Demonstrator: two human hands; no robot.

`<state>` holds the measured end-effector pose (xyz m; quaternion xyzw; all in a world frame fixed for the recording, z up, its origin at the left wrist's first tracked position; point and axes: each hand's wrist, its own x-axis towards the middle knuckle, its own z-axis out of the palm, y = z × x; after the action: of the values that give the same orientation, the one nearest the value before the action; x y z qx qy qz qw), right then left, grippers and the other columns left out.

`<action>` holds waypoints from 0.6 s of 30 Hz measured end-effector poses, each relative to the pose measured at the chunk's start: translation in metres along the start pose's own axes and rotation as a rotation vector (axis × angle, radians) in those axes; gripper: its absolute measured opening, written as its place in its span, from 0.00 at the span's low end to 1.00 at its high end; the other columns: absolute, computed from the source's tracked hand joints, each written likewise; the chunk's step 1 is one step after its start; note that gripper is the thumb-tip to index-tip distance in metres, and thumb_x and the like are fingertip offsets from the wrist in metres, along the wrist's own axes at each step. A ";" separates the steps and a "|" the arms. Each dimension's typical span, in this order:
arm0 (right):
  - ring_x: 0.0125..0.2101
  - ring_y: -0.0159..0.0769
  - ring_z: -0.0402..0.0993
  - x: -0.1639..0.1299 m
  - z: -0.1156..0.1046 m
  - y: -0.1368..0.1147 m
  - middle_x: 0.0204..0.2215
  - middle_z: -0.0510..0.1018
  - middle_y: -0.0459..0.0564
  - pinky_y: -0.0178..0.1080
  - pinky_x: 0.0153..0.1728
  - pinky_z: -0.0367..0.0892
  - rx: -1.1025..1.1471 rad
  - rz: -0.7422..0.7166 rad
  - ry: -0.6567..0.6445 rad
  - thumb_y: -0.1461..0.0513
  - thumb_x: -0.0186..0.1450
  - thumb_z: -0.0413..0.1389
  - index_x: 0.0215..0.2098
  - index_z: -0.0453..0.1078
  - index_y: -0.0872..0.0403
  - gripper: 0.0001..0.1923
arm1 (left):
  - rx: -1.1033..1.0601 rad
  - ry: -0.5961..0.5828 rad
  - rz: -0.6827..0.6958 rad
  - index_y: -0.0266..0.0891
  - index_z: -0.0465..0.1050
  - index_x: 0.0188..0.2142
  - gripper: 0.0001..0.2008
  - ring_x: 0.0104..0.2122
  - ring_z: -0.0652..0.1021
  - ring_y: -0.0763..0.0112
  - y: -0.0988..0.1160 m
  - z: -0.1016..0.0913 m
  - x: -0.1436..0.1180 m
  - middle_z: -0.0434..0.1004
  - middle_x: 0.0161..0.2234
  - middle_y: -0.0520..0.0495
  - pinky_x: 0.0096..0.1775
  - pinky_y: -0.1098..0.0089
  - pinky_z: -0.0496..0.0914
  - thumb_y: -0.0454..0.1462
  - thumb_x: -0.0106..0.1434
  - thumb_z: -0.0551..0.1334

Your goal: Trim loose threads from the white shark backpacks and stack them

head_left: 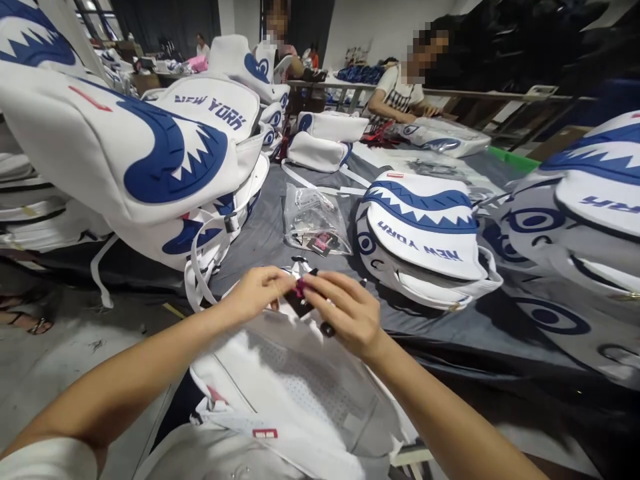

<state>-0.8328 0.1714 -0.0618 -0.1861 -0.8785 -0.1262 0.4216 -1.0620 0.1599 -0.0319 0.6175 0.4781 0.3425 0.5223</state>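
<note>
A white backpack (pixel 240 393) lies in front of me at the table edge, its grey lining partly showing. Over its upper end, my left hand (pixel 253 293) is closed, its fingertips pinching a small black tag with a pink piece (pixel 299 303). My right hand (pixel 345 310) grips the same tag from the other side, fingers bent and close together. How the tag is fastened is hidden by the fingers. A round black piece (pixel 327 329) shows just under my right fingers. Beyond my hands lies a clear plastic bag (pixel 315 213) with small tags inside.
A finished-looking white and blue backpack (pixel 420 233) stands right of the plastic bag. More backpacks are piled at the left (pixel 105 147) and right (pixel 545 260). Across the dark-covered table (pixel 270 227), a person (pixel 400 90) handles a plastic-wrapped bag (pixel 445 137).
</note>
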 end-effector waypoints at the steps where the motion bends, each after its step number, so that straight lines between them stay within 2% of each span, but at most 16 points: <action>1: 0.57 0.41 0.72 0.001 -0.004 -0.013 0.54 0.79 0.52 0.46 0.52 0.75 0.025 -0.019 0.012 0.67 0.70 0.53 0.54 0.74 0.50 0.17 | -0.093 -0.083 -0.037 0.36 0.74 0.34 0.19 0.22 0.72 0.76 0.001 0.005 -0.004 0.73 0.24 0.52 0.26 0.75 0.65 0.51 0.61 0.64; 2: 0.57 0.41 0.72 0.002 -0.008 -0.022 0.53 0.79 0.52 0.46 0.53 0.74 0.035 0.022 0.038 0.68 0.70 0.54 0.54 0.74 0.49 0.17 | -0.147 -0.088 -0.024 0.36 0.73 0.32 0.18 0.21 0.71 0.77 0.001 0.009 -0.008 0.72 0.23 0.53 0.25 0.76 0.64 0.50 0.59 0.66; 3: 0.55 0.42 0.74 0.003 -0.010 -0.030 0.53 0.80 0.53 0.47 0.53 0.74 0.040 0.128 0.083 0.67 0.70 0.54 0.55 0.74 0.49 0.17 | -0.163 -0.026 0.027 0.36 0.73 0.31 0.15 0.22 0.72 0.77 0.000 0.012 -0.014 0.72 0.24 0.53 0.26 0.76 0.65 0.47 0.58 0.67; 6: 0.43 0.41 0.80 0.004 -0.012 -0.049 0.45 0.83 0.53 0.44 0.45 0.76 0.176 0.634 0.228 0.64 0.68 0.58 0.51 0.76 0.50 0.14 | -0.088 0.261 0.250 0.37 0.74 0.31 0.08 0.29 0.76 0.77 -0.003 0.021 -0.033 0.77 0.29 0.52 0.34 0.76 0.69 0.40 0.61 0.67; 8: 0.35 0.38 0.80 0.006 -0.012 -0.062 0.38 0.83 0.50 0.39 0.37 0.76 0.395 0.829 0.187 0.61 0.66 0.60 0.45 0.77 0.51 0.09 | -0.010 0.301 0.339 0.37 0.77 0.33 0.05 0.31 0.78 0.76 -0.006 0.025 -0.045 0.79 0.30 0.52 0.37 0.76 0.70 0.38 0.63 0.66; 11: 0.30 0.35 0.78 0.010 -0.010 -0.077 0.31 0.82 0.47 0.34 0.30 0.71 0.552 0.858 0.101 0.61 0.66 0.59 0.34 0.76 0.52 0.05 | 0.094 0.265 0.415 0.37 0.77 0.34 0.04 0.30 0.78 0.76 -0.014 0.030 -0.055 0.80 0.29 0.52 0.35 0.76 0.71 0.36 0.64 0.65; 14: 0.26 0.33 0.75 0.007 -0.008 -0.072 0.26 0.80 0.46 0.33 0.28 0.67 0.391 0.818 0.073 0.62 0.67 0.57 0.30 0.74 0.52 0.08 | 0.259 0.248 0.491 0.38 0.76 0.39 0.04 0.32 0.80 0.74 -0.030 0.025 -0.061 0.81 0.32 0.51 0.37 0.75 0.73 0.37 0.65 0.65; 16: 0.27 0.34 0.76 0.003 -0.005 -0.058 0.27 0.81 0.46 0.34 0.29 0.66 0.222 0.782 0.035 0.62 0.66 0.57 0.34 0.75 0.53 0.05 | 0.405 0.340 0.511 0.39 0.75 0.44 0.09 0.40 0.81 0.70 -0.047 0.012 -0.065 0.82 0.40 0.47 0.45 0.70 0.74 0.39 0.66 0.64; 18: 0.30 0.37 0.78 0.002 0.000 -0.044 0.31 0.83 0.48 0.35 0.32 0.66 0.092 0.763 -0.062 0.64 0.65 0.56 0.40 0.77 0.53 0.08 | 0.533 0.485 0.436 0.38 0.72 0.52 0.17 0.54 0.77 0.61 -0.067 -0.006 -0.069 0.78 0.52 0.40 0.57 0.60 0.70 0.42 0.66 0.65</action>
<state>-0.8531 0.1323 -0.0633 -0.4843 -0.7632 0.0850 0.4192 -1.1046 0.0968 -0.0903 0.7191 0.5172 0.4450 0.1321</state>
